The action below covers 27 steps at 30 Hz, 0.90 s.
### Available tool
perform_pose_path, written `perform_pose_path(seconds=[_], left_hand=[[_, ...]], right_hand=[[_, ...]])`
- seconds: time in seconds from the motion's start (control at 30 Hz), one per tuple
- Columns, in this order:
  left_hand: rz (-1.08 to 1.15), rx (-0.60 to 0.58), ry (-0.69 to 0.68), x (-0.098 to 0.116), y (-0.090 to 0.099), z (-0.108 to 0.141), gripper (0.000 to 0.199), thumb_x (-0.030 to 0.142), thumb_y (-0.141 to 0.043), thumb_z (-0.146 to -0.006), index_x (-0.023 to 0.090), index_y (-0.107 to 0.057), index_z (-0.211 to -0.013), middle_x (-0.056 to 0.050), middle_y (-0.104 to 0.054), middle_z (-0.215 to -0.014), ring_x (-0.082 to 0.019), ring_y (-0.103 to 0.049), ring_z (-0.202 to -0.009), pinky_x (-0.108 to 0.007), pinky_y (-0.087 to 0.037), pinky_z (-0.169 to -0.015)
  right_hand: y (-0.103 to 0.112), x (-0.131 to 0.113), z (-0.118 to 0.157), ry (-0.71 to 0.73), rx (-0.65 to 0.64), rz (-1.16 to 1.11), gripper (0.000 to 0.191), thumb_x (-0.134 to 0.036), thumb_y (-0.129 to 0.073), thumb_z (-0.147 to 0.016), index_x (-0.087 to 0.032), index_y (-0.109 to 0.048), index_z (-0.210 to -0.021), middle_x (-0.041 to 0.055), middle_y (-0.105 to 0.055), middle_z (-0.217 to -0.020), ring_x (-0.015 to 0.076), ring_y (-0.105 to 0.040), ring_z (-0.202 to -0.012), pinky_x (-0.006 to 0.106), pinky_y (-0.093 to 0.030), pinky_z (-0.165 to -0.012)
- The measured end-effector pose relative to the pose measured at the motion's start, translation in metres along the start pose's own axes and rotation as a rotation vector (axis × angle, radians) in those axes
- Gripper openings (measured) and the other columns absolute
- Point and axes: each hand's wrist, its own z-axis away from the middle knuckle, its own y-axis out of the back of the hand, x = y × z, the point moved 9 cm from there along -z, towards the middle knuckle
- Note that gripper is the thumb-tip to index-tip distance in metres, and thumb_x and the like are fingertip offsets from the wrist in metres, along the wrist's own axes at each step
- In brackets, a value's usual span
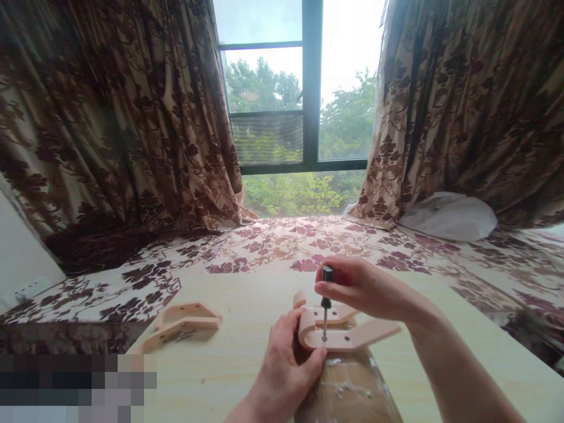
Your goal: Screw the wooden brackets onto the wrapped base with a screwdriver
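My right hand (361,288) grips a screwdriver (326,276) with a dark handle, held upright. Its thin metal shaft reaches down to one of the dark holes or screw heads in a curved wooden piece (372,336); which of the two I cannot tell. Closed round the rounded left end of that piece is my left hand (286,355), its thumb at the near edge. Just behind lies a similar wooden part (339,314), and whether the two are joined is unclear. Both rest over a brown, tape-wrapped block (352,388) that looks like cardboard.
Two more angled wooden pieces (189,322) lie at the board's left, with small dark screws (183,336) beside them. The pale wooden board (229,376) sits before a flowered cloth (282,241). A white plastic bag (453,217) lies at the back right, by the curtain.
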Motion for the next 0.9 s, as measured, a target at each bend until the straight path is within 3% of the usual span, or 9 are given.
perform_pose_path(seconds=[0.13, 0.33, 0.53, 0.77, 0.9], left_hand=[[-0.003, 0.026, -0.007, -0.0011, 0.0015, -0.0004, 0.042, 0.028, -0.058, -0.074, 0.023, -0.048, -0.114, -0.006, -0.057, -0.117, -0.024, -0.050, -0.115, -0.041, -0.036, -0.102], [-0.001, 0.035, 0.011, 0.0006, 0.0016, -0.0013, 0.040, 0.029, -0.057, -0.074, 0.021, -0.049, -0.112, -0.007, -0.060, -0.108, -0.024, -0.055, -0.105, -0.042, -0.042, -0.096], [-0.010, 0.037, 0.011, 0.0035, 0.0021, -0.0011, 0.038, 0.030, -0.057, -0.073, 0.022, -0.050, -0.110, -0.006, -0.061, -0.104, -0.024, -0.057, -0.102, -0.041, -0.044, -0.093], [-0.045, 0.071, 0.002, 0.0008, 0.0048, -0.0010, 0.041, 0.030, -0.058, -0.073, 0.022, -0.051, -0.113, -0.006, -0.061, -0.110, -0.025, -0.056, -0.106, -0.042, -0.042, -0.096], [-0.053, 0.087, -0.004, 0.0018, 0.0065, -0.0006, 0.041, 0.028, -0.059, -0.071, 0.022, -0.052, -0.112, -0.006, -0.062, -0.110, -0.025, -0.055, -0.108, -0.041, -0.043, -0.096]], right_hand=[[-0.0047, -0.0060, 0.0031, -0.002, -0.079, -0.090, 0.010, -0.025, -0.053, -0.086, -0.016, -0.055, -0.082, -0.0039, -0.042, -0.066, 0.0090, -0.036, -0.060, 0.021, -0.030, -0.051], [-0.0040, -0.0055, 0.0004, 0.002, -0.009, -0.012, 0.019, -0.030, -0.054, -0.086, -0.016, -0.051, -0.073, -0.0042, -0.038, -0.063, 0.0090, -0.032, -0.059, 0.022, -0.029, -0.051], [-0.0046, -0.0075, 0.0039, 0.017, -0.049, -0.085, 0.011, -0.028, -0.053, -0.086, -0.017, -0.055, -0.084, -0.0040, -0.040, -0.065, 0.0090, -0.032, -0.058, 0.022, -0.028, -0.050], [-0.0079, -0.0028, -0.0013, 0.004, -0.032, -0.077, 0.022, -0.032, -0.054, -0.086, -0.017, -0.047, -0.071, -0.0053, -0.033, -0.062, 0.0087, -0.028, -0.058, 0.023, -0.026, -0.050], [-0.0025, -0.0085, 0.0018, 0.022, -0.028, -0.112, 0.010, -0.026, -0.055, -0.085, -0.017, -0.055, -0.084, -0.0045, -0.040, -0.065, 0.0088, -0.033, -0.058, 0.022, -0.027, -0.049]])
